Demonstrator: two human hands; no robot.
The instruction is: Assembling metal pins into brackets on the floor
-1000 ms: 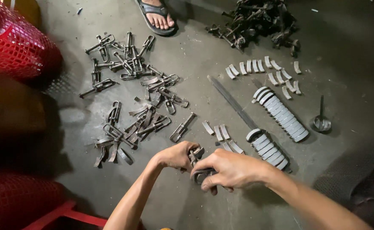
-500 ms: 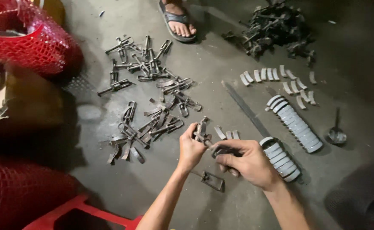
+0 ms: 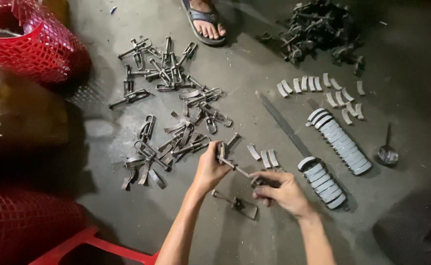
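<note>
Hands pinching a metal clip over the floor

Right hand (image 3: 281,192) and left hand (image 3: 210,168) both have a tight grip on one metal clip (image 3: 231,162), held just above the concrete floor (image 3: 254,235). Loose clip (image 3: 237,203) lies below, clip pile (image 3: 171,118) farther out.

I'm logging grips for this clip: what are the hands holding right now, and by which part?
Both hold one thin metal rod: the left hand pinches its upper end, the right hand its lower end.
</note>
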